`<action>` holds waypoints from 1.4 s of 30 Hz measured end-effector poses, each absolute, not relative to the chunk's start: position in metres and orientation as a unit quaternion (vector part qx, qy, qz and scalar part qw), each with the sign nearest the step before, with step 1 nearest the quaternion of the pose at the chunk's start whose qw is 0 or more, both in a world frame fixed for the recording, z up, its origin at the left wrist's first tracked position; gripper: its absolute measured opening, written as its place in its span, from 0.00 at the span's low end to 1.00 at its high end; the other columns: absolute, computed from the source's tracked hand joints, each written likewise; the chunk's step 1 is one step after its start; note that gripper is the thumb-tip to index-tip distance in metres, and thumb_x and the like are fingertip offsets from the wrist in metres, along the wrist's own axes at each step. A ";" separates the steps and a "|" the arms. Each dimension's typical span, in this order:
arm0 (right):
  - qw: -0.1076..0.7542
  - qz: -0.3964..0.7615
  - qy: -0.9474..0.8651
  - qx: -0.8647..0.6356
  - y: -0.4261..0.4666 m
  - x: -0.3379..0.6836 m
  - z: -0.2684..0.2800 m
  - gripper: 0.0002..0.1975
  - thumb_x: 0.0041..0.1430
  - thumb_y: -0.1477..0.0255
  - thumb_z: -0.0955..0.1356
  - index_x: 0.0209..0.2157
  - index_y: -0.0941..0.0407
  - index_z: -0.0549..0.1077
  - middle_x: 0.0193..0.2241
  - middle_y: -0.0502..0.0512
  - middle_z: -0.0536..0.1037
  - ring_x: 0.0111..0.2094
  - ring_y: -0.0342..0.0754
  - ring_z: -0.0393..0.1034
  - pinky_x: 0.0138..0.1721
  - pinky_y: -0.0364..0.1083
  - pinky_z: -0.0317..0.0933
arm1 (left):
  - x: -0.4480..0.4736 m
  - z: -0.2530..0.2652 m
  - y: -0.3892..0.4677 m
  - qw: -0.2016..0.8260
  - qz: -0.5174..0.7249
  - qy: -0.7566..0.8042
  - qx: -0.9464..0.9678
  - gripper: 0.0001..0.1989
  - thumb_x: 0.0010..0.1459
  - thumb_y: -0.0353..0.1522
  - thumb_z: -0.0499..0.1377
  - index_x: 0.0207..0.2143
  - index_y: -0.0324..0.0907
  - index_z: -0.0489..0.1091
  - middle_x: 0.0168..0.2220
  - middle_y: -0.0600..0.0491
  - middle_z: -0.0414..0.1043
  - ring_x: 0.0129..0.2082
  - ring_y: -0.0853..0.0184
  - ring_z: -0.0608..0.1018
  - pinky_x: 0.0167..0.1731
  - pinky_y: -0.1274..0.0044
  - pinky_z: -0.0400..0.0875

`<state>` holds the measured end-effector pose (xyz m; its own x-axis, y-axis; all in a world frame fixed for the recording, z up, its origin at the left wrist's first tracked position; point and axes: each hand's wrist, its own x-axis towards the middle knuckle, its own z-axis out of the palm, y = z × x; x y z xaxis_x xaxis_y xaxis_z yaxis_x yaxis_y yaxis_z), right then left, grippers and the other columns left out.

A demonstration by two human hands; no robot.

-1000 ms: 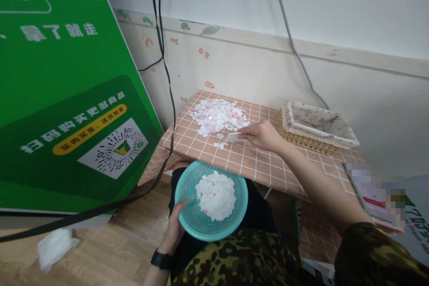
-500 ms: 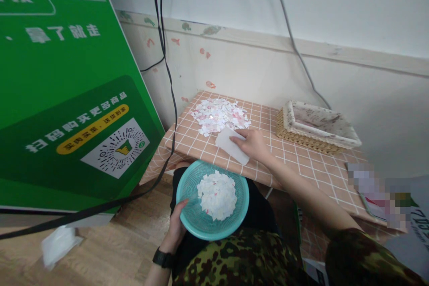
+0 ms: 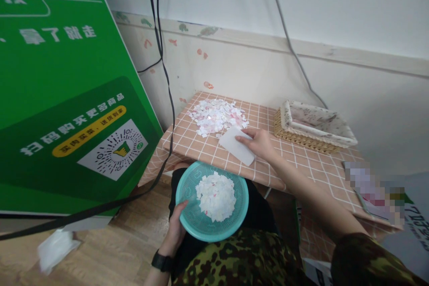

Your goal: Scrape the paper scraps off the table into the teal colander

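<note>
My left hand (image 3: 177, 223) grips the rim of a turquoise plastic basket (image 3: 191, 228) on my lap, thumb over the edge. Inside it lies a heap of small white paper pieces (image 3: 216, 196), a few tinged pink. My right hand (image 3: 256, 142) pinches a white rectangular card (image 3: 236, 146) flat above the near part of the checked tablecloth. Just beyond the card is a larger pile of cut paper scraps (image 3: 216, 116), white with some pink. Whether the card touches the cloth I cannot tell.
A cloth-lined wicker basket (image 3: 311, 129) stands at the back right of the table (image 3: 201, 149). A black strap (image 3: 169, 111) hangs at the left, before a green panel (image 3: 67, 98). A white plastic bag (image 3: 56, 250) lies on the floor.
My right hand has drawn the card slightly to the right, away from the scrap pile. My left hand still holds the turquoise basket in place.
</note>
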<state>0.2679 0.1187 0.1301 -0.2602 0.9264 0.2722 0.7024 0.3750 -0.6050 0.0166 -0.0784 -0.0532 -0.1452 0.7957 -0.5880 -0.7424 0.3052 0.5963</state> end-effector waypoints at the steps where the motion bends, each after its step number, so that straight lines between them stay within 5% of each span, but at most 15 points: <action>1: 0.299 0.189 -0.774 -0.525 0.120 0.268 0.129 0.14 0.55 0.65 0.67 0.39 0.55 0.79 0.34 0.55 0.81 0.29 0.49 0.74 0.26 0.44 0.61 | 0.017 -0.053 -0.079 0.655 0.587 0.476 0.028 0.14 0.47 0.34 0.65 0.36 0.35 0.77 0.36 0.47 0.80 0.37 0.57 0.80 0.46 0.66 0.71; 6: 0.274 0.150 -0.766 -0.563 0.124 0.290 0.132 0.13 0.53 0.64 0.68 0.37 0.55 0.80 0.30 0.54 0.81 0.28 0.50 0.74 0.26 0.45 0.62 | 0.018 -0.047 -0.080 0.665 0.584 0.465 0.018 0.14 0.47 0.34 0.64 0.37 0.36 0.77 0.37 0.47 0.80 0.40 0.55 0.79 0.47 0.65 0.70; 13: 0.331 0.131 -0.744 -0.565 0.127 0.322 0.140 0.16 0.57 0.62 0.67 0.42 0.55 0.78 0.38 0.57 0.80 0.34 0.53 0.76 0.32 0.49 0.67 | 0.021 -0.027 -0.079 0.661 0.569 0.488 0.030 0.14 0.47 0.32 0.64 0.39 0.37 0.76 0.42 0.48 0.79 0.45 0.56 0.78 0.49 0.68 0.69; 20: 0.259 0.007 -0.815 -0.518 0.109 0.293 0.125 0.15 0.61 0.62 0.65 0.45 0.51 0.77 0.35 0.56 0.81 0.33 0.51 0.76 0.34 0.47 0.66 | 0.026 -0.009 -0.075 0.644 0.576 0.504 -0.002 0.07 0.46 0.31 0.63 0.30 0.38 0.76 0.31 0.50 0.80 0.37 0.56 0.80 0.44 0.66 0.72; 30: 0.301 0.044 -0.863 -0.404 0.110 0.282 0.112 0.14 0.62 0.64 0.64 0.44 0.52 0.77 0.37 0.54 0.81 0.36 0.48 0.76 0.37 0.46 0.67 | 0.022 -0.005 -0.074 0.640 0.573 0.512 -0.007 0.07 0.47 0.30 0.64 0.31 0.38 0.77 0.31 0.50 0.80 0.35 0.57 0.80 0.43 0.67 0.73; 42: 0.251 0.091 -0.903 -0.337 0.111 0.301 0.134 0.09 0.60 0.69 0.66 0.39 0.51 0.79 0.34 0.51 0.81 0.32 0.45 0.76 0.34 0.43 0.66 | 0.023 -0.005 -0.074 0.655 0.563 0.504 0.009 0.09 0.49 0.32 0.63 0.33 0.36 0.76 0.31 0.49 0.80 0.32 0.59 0.80 0.39 0.70 0.73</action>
